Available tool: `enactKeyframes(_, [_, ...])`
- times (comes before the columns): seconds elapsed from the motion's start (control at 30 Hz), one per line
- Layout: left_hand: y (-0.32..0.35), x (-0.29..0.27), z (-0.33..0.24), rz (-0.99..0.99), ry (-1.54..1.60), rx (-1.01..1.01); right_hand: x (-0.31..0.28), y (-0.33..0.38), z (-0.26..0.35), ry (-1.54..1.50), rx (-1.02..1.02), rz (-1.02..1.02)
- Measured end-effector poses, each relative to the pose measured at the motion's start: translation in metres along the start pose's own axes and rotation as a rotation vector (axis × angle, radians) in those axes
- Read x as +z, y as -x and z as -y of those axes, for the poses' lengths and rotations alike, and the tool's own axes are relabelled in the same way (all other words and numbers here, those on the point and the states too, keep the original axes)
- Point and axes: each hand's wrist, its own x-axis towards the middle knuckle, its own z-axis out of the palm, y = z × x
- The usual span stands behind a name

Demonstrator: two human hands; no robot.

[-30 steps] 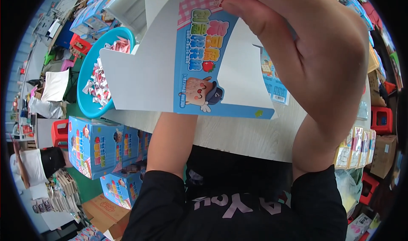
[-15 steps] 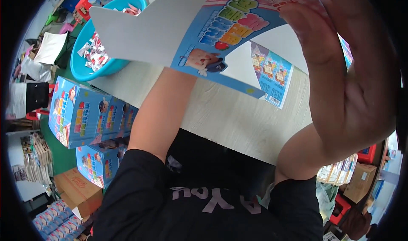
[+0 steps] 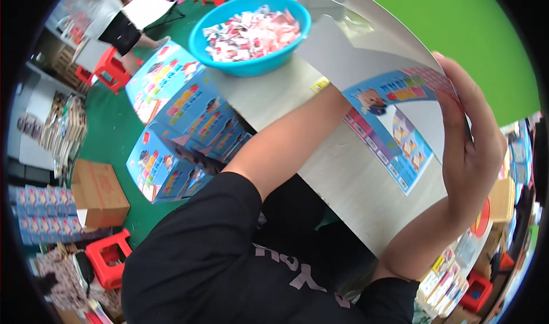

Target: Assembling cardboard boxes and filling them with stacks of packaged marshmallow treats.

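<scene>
My right hand (image 3: 472, 118) pinches the right edge of an opened cardboard display box (image 3: 412, 89), thumb on the near side and fingers round the outside. The box has a blue printed front with cartoon art, a pink checked band and a cut-out curve; its white flap (image 3: 331, 49) sticks out to the left. My left forearm (image 3: 291, 132) reaches up to the box, but the left hand is hidden behind it. Beneath the box, printed sheets (image 3: 406, 178) in blue and purple lie on the pale wooden table (image 3: 337, 169).
A turquoise basin (image 3: 251, 68) of small wrapped pieces stands at the table's far left. Blue printed boxes (image 3: 191, 112) are stacked beside the table. On the green floor are red stools (image 3: 108, 258) and a brown carton (image 3: 100, 192). Another person (image 3: 108, 15) is at the far left.
My view has swung, and the basin and stacked boxes now appear further right. The cardboard box is farther from me, and more of the printed sheets shows. My right hand keeps its grip.
</scene>
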Motion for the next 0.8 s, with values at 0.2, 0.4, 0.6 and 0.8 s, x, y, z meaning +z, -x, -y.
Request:
enactKeyframes(0.2, [0.003, 0.005, 0.004, -0.075, -0.111, 0.093, 0.010, 0.001, -0.011, -0.052, -0.029, -0.073])
enactKeyframes(0.4, [-0.006, 0.006, 0.008, -0.009, -0.084, 0.071, 0.006, -0.005, -0.008, -0.058, -0.007, -0.045])
enactKeyframes(0.6, [0.022, 0.011, 0.007, 0.104, -0.032, 0.025, 0.015, 0.000, -0.017, -0.026, -0.043, -0.102])
enactKeyframes(0.8, [0.031, 0.018, 0.015, 0.117, -0.001, 0.012, 0.025, 0.003, -0.023, 0.047, -0.084, -0.154])
